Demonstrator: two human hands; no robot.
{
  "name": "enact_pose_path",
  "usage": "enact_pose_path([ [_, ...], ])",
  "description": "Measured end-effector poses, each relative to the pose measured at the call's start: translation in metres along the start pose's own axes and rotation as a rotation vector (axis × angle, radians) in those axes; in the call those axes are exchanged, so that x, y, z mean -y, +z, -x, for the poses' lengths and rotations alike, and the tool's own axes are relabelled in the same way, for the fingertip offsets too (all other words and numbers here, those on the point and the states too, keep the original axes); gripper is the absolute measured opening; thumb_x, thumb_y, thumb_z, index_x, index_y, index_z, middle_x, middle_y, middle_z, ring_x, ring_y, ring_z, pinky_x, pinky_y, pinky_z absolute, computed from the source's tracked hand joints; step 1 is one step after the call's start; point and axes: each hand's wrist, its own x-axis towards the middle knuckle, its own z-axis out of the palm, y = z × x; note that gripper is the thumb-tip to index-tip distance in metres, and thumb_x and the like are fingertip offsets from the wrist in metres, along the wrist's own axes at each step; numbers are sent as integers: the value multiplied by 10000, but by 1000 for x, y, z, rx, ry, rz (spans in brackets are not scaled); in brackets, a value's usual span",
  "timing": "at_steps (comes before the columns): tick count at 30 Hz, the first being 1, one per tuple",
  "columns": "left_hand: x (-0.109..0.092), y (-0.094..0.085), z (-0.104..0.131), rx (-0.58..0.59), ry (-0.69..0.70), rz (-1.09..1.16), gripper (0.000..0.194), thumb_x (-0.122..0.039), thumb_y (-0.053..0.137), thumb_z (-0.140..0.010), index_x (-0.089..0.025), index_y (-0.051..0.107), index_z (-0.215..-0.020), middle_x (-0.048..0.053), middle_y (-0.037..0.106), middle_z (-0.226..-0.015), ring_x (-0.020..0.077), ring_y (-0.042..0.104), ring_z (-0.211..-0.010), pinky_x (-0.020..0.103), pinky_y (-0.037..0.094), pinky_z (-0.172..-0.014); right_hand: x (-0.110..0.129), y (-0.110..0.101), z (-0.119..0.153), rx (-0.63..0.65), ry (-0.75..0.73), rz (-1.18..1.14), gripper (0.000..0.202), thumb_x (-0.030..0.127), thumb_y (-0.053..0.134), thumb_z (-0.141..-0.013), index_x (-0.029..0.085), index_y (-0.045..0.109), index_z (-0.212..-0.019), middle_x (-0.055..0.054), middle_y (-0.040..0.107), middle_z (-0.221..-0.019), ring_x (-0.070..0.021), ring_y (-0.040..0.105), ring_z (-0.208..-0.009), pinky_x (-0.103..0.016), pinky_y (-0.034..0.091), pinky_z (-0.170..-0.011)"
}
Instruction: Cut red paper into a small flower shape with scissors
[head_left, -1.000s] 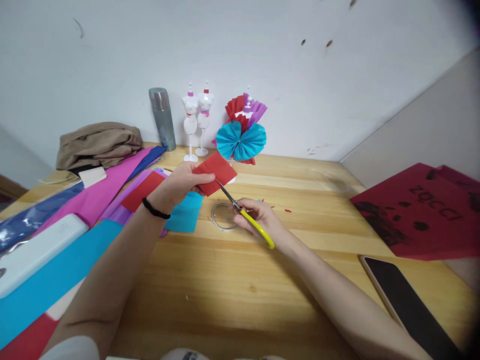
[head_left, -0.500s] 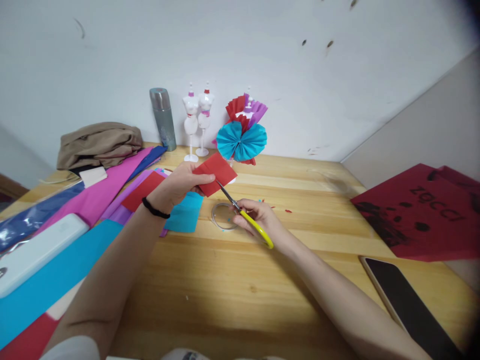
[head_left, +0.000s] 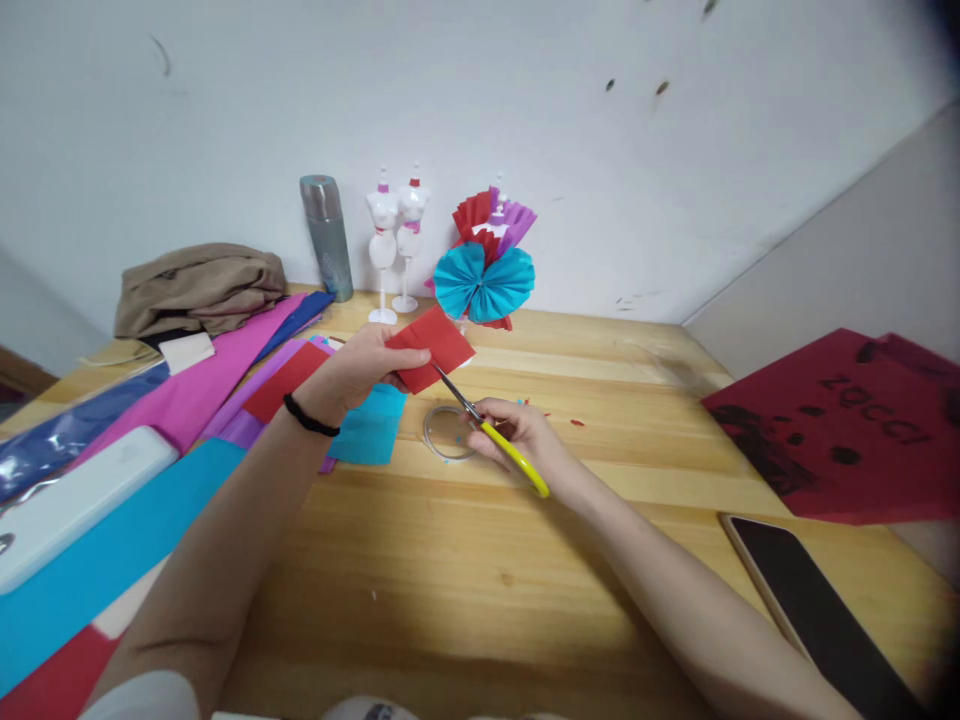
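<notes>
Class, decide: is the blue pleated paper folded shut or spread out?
Spread out: the blue pleated paper opens into two fans, pleats radiating from its middle.

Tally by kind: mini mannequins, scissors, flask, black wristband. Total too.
Mini mannequins: 3
Scissors, held in the right hand: 1
Flask: 1
Black wristband: 1
Total: 6
</notes>
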Motion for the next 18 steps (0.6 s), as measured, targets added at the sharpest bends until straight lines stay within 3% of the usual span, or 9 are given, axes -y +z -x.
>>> enact_pose_path([
  [6,-3,3,2,-8,-6,-3,521,-383,1059,-442,-122,785,-799,40,741,-700,146,627,-639,247,469,-564,-2,0,0,-6,-13,0,582,758,879,-794,203,777,-934,37,460,-691,-143,375,-642,-296,309,-607],
  [18,2,-1,-2,9,22,-15,492,-408,1062,-479,-120,760,-741,51,727,-658,145,632,-614,238,471,-557,6,1,-1,-10,11,-39,572,736,895,-759,207,723,-892,44,429,-694,-136,353,-633,-303,283,-602],
])
